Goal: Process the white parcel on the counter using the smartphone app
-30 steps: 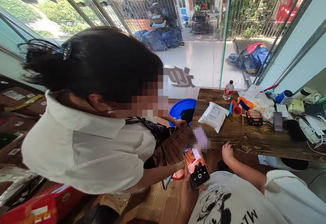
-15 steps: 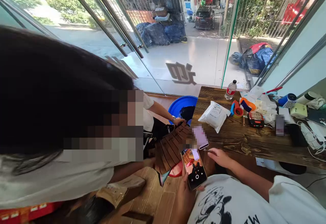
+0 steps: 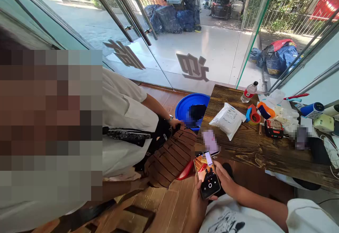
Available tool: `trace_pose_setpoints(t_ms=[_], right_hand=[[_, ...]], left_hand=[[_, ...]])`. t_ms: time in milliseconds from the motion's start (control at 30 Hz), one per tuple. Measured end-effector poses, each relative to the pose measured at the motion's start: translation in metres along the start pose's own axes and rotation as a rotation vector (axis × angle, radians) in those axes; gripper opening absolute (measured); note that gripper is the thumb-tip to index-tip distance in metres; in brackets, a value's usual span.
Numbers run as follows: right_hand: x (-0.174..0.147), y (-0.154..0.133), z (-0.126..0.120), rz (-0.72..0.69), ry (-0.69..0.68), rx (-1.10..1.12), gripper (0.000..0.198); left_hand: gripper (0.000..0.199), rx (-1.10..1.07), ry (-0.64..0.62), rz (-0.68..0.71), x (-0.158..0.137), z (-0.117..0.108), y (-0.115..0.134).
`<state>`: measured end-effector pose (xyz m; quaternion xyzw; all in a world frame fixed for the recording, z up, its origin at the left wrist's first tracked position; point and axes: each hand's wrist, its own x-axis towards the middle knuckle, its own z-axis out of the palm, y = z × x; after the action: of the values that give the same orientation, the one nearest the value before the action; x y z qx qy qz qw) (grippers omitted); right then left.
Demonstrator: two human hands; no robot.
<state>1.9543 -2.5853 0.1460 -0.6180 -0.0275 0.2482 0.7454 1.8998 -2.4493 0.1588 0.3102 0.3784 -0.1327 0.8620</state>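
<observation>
A smartphone is held upright in front of my body, its screen lit with what looks like a camera picture. My left hand wraps its lower left side, the thumb along the edge. My right hand grips the right edge, fingers partly hidden behind the phone. Just beyond it, a second phone with a blurred lilac screen lies at the table corner. To the left, another person's hands hold a brown, dark-striped piece that looks like fabric. A red object shows beside it.
The wooden table bears a white plastic package, a bottle, a tape dispenser, a black-and-red device and cables. A blue tub stands behind its corner. The co-worker sits close on my left; glass doors are ahead.
My right hand has come in from beside the phone to its right edge. The co-worker has leaned back to the left, and the brown piece has shifted left. The view has turned slightly.
</observation>
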Motion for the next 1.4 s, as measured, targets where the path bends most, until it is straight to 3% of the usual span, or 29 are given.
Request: trace_pose_setpoints(t_ms=[100,233,400,533,933,1100,1400], right_hand=[[0.008,0.017,-0.003,-0.013,0.134,0.045,0.068],[0.026,0.044,-0.019,0.004,0.273,0.024,0.066],[0.053,0.058,-0.039,-0.028,0.239,-0.006,0.063],[0.067,0.060,-0.048,-0.019,0.166,-0.013,0.066],[0.069,0.055,-0.065,-0.012,0.037,-0.230,0.073],[0.068,0.047,-0.064,0.032,0.013,-0.244,0.080],[0.057,0.030,-0.057,-0.036,0.002,-0.262,0.073]], left_hand=[[0.070,0.038,-0.025,0.026,0.021,0.008,-0.006],[0.080,-0.004,-0.025,-0.013,0.059,0.021,-0.012],[0.072,-0.010,-0.073,-0.001,0.100,0.031,-0.011],[0.074,-0.039,-0.054,-0.008,0.117,0.037,-0.008],[0.065,-0.127,-0.123,-0.092,0.125,0.012,-0.020],[0.065,-0.147,-0.093,-0.099,0.119,0.014,-0.018],[0.068,-0.172,-0.037,-0.131,0.098,0.029,-0.005]])
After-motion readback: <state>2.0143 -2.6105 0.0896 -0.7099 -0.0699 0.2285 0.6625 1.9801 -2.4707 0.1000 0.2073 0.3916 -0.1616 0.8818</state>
